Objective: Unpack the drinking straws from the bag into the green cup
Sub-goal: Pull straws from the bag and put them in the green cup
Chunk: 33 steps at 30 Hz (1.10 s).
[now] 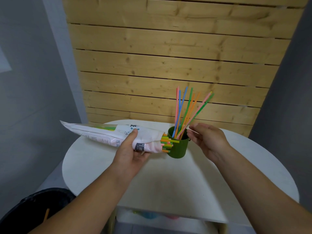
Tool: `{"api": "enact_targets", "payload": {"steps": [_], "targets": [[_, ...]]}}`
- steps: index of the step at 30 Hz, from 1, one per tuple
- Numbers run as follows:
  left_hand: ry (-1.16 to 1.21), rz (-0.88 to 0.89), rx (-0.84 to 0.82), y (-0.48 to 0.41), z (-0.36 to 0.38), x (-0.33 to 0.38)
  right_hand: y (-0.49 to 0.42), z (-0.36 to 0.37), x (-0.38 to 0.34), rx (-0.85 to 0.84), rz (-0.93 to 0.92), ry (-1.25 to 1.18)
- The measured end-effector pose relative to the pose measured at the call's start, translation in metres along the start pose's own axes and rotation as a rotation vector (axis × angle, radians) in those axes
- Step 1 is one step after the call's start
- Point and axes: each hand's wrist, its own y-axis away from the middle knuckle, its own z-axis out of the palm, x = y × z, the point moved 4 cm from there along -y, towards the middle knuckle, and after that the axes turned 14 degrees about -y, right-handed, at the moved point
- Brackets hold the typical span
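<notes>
A handful of straws (pixel 185 108) stand fanned in the green cup (pixel 179 149) on the table (pixel 168 174). A thick bundle (pixel 166 143) remains in the bag (pixel 101 134), its ends poking out beside the cup. My left hand (pixel 131 152) grips the bag from beneath, and my right hand (pixel 206 141) hovers beside the cup, loosely open and empty.

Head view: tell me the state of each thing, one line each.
bag: open at its right end, lying sideways.
bagged straws: ends poking out of the bag.
green cup: upright, partly filled.
cup straws: standing, fanned out.
left hand: gripping the bag.
right hand: open beside the cup.
</notes>
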Motion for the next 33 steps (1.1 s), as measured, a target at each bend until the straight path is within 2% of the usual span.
{"api": "enact_targets", "payload": {"steps": [5, 10, 12, 15, 17, 19, 21, 27, 29, 33], "targets": [[0.005, -0.005, -0.008, 0.002, 0.002, 0.0, 0.001, 0.0, 0.0, -0.001, -0.064, 0.109], [0.007, -0.008, -0.019, 0.001, 0.003, 0.001, 0.015, 0.005, -0.004, 0.121, -0.132, 0.397], [0.01, -0.004, -0.02, 0.001, 0.004, 0.002, 0.021, 0.009, -0.002, 0.124, -0.086, 0.44], [0.015, -0.002, -0.018, 0.002, 0.005, 0.002, 0.029, 0.009, 0.003, 0.135, 0.074, 0.45], [0.015, -0.005, -0.013, 0.003, 0.005, 0.002, 0.034, 0.009, 0.007, 0.1, 0.184, 0.491], [0.014, -0.006, -0.013, 0.003, 0.005, 0.002, 0.038, 0.01, 0.009, 0.057, 0.219, 0.518], [0.015, -0.008, -0.024, 0.003, 0.004, 0.003, 0.039, 0.015, 0.009, -0.001, 0.183, 0.509], [-0.008, -0.003, -0.027, 0.002, 0.005, 0.003, 0.047, 0.034, 0.016, -0.355, 0.0, 0.529], [-0.015, 0.004, -0.031, 0.001, 0.005, 0.002, 0.047, 0.037, 0.018, -0.4, -0.072, 0.557], [-0.024, 0.011, -0.029, 0.002, 0.004, 0.002, 0.046, 0.038, 0.014, -0.349, -0.191, 0.594]]}}
